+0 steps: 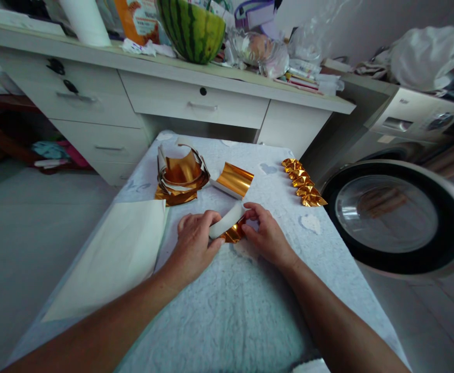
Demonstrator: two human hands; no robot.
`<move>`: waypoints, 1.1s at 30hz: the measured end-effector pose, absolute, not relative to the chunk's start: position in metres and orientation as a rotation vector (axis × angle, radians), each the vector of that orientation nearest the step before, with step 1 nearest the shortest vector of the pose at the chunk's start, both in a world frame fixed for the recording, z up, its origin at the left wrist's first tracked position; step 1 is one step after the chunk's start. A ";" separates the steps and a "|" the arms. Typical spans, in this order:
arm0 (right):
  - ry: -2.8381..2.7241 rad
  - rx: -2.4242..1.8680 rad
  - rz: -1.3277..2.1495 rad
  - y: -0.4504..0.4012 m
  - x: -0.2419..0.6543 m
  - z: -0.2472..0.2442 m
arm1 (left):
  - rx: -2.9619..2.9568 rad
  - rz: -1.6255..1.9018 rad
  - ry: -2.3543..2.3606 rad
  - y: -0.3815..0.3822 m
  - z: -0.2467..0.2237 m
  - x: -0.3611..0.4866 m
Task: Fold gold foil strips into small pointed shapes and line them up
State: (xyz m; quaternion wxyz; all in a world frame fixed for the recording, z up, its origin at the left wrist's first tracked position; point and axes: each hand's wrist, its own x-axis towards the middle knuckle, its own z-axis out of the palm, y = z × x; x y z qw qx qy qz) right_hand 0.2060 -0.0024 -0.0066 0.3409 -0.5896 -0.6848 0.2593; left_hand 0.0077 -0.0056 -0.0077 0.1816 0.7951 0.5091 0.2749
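Near the middle of the cloth-covered table, both hands hold one sheet of gold foil paper (233, 234), its white back curling up along the far edge. My left hand (199, 239) grips its left end between thumb and fingers. At the right end, my right hand (263, 231) pinches the sheet with thumb and fingertips. Just beyond them lies a curved gold sheet (235, 179), gold side up. A pile of curled gold sheets (182, 173) sits farther left. To the right is a row of folded gold paper pieces (303, 182), set close together.
A large pale paper sheet (114, 254) covers the table's left side. Behind stands a white desk with drawers (195, 98), bearing a cut watermelon (191, 28) and plastic bags. At right, the open round door (390, 215) of a washing machine (413, 116) sits close to the table edge.
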 end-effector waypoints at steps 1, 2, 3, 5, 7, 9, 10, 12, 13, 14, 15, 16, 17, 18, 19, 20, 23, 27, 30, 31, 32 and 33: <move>-1.750 -1.498 0.739 -0.002 0.207 -0.007 | 2.234 0.782 1.431 -0.005 -0.008 0.008; -1.715 -1.458 0.814 -0.002 0.207 -0.007 | 2.216 0.794 1.423 -0.005 -0.008 0.007; -1.677 -1.420 0.895 -0.001 0.207 -0.007 | 2.185 0.813 1.413 -0.004 -0.008 0.007; -1.594 -1.361 1.046 -0.001 0.207 -0.006 | 2.077 0.858 1.385 -0.003 -0.009 0.006; -1.502 -1.322 1.169 -0.001 0.206 -0.004 | 1.930 0.892 1.350 -0.002 -0.010 0.005; -1.403 -1.265 1.274 -0.002 0.205 -0.003 | 1.792 0.949 1.309 -0.001 -0.010 0.005; -1.359 -1.235 1.316 -0.002 0.204 -0.002 | 1.731 0.989 1.288 -0.001 -0.010 0.005; -1.304 -1.210 1.370 -0.003 0.203 0.000 | 1.612 1.071 1.253 0.000 -0.009 0.005; -1.295 -1.214 1.381 -0.004 0.203 0.001 | 1.552 1.106 1.244 0.001 -0.009 0.005; -1.300 -1.226 1.383 -0.005 0.204 0.001 | 1.494 1.133 1.234 0.001 -0.008 0.006; -1.317 -1.243 1.377 -0.005 0.204 0.002 | 1.442 1.149 1.214 0.002 -0.007 0.006; -1.344 -1.264 1.358 -0.006 0.205 0.002 | 1.398 1.153 1.187 0.002 -0.006 0.006; -1.379 -1.282 1.330 -0.006 0.206 0.003 | 1.363 1.148 1.158 0.003 -0.004 0.005; -1.415 -1.296 1.300 -0.006 0.207 0.003 | 1.335 1.138 1.132 0.003 -0.003 0.005; -1.449 -1.307 1.276 -0.006 0.208 0.003 | 1.313 1.131 1.114 0.003 -0.002 0.005; -1.479 -1.314 1.260 -0.007 0.208 0.003 | 1.297 1.134 1.110 0.004 -0.002 0.005; -1.541 -1.313 1.264 -0.007 0.209 0.003 | 1.281 1.217 1.141 0.004 -0.002 0.004; -1.568 -1.325 1.317 -0.010 0.205 0.004 | 1.397 1.254 1.193 0.003 -0.004 0.002; -1.551 -1.307 1.330 -0.013 0.202 0.005 | 1.521 1.213 1.249 0.001 -0.004 0.001; -1.543 -1.295 1.327 -0.014 0.202 0.006 | 1.546 1.199 1.255 0.000 -0.004 0.001; -1.532 -1.279 1.325 -0.014 0.201 0.006 | 1.562 1.187 1.253 0.000 -0.003 0.001; -1.516 -1.260 1.329 -0.015 0.200 0.006 | 1.575 1.177 1.245 -0.001 -0.003 0.002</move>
